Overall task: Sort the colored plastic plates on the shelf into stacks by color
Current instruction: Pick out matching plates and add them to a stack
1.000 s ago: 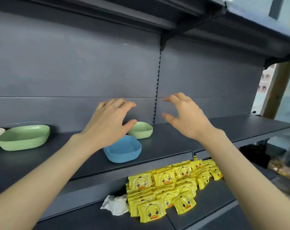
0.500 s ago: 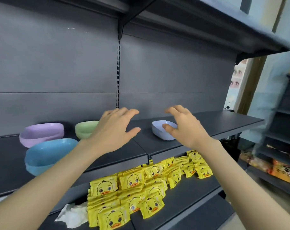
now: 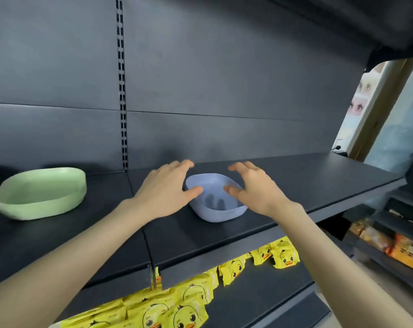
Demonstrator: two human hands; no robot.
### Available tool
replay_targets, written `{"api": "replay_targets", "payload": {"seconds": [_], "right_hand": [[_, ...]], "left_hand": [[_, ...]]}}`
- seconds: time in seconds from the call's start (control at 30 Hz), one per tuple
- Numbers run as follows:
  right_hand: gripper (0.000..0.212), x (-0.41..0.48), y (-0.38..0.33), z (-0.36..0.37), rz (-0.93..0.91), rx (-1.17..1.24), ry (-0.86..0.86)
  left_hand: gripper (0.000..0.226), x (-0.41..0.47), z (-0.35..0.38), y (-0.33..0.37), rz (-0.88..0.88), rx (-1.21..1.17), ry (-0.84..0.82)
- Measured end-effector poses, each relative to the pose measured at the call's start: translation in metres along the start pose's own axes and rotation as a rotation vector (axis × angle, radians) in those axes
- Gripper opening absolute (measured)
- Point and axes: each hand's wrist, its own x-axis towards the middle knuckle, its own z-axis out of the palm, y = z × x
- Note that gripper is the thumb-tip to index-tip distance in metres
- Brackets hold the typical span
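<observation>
Both hands over the dark shelf (image 3: 295,183), flanking a pale lavender-blue plate stack (image 3: 218,213) near the shelf's middle, right of the slotted upright (image 3: 122,91). Stack looks like several nested plates, layered edges visible at the front corner; exact count unreadable. Left hand (image 3: 164,188) at the stack's left rim, fingers spread and extended toward the back panel, thumb tip at or just over the rim; contact not certain. Right hand (image 3: 255,185) at the right rim, fingers spread and slightly curled, thumb pointing in over the rim; contact likewise unclear. Neither hand clamped on anything. Finger shadows visible inside the top plate. Green plate (image 3: 41,192) sitting well apart to the left on the same shelf, past the upright, upright and untouched; single or stack not discernible. Yellow duck-print packets (image 3: 281,255) on the lower shelf beneath. Orange packaged goods (image 3: 390,245) on a separate rack at far right, blurred.
</observation>
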Motion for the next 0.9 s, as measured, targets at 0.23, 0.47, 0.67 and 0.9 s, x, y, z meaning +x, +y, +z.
{"api": "replay_targets", "payload": {"seconds": [0.23, 0.47, 0.67, 0.9], "right_hand": [[0.077, 0.063, 0.055, 0.032, 0.006, 0.199, -0.224], [0.068, 0.097, 0.081, 0.048, -0.048, 0.391, -0.490], [0.041, 0.101, 0.086, 0.057, -0.133, 0.558, -0.540], [0.034, 0.103, 0.058, 0.049, -0.330, 0.646, -0.434]], "left_hand": [[0.079, 0.043, 0.046, 0.001, -0.400, -0.108, -0.152], [0.022, 0.052, 0.057, 0.021, -0.664, -0.398, -0.214], [0.009, 0.044, 0.063, 0.036, -0.733, -0.567, -0.117], [0.022, 0.017, 0.040, 0.037, -0.648, -0.575, 0.159]]}}
